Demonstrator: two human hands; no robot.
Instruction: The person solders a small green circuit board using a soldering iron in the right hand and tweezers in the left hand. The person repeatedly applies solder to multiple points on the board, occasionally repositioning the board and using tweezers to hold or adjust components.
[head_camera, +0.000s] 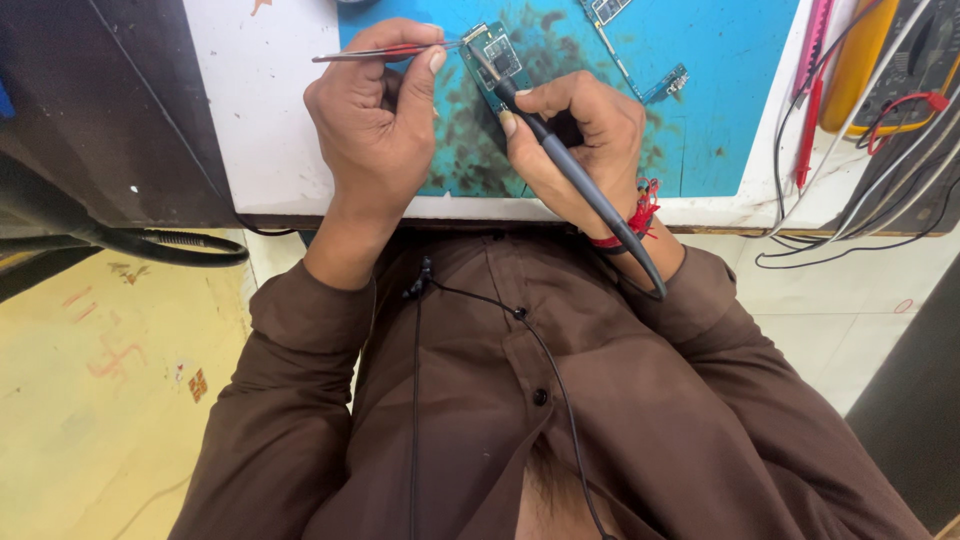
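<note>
Between my hands, I see a circuit board, partly hidden; my left hand pinches tweezers, my right hand grips a soldering iron, tip indistinct.

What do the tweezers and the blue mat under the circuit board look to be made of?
Tweezers: thin metal by their slim shiny look, with a red section, possibly a coating. Blue mat: matte, probably rubber or silicone, with dark stains around the circuit board.
</note>
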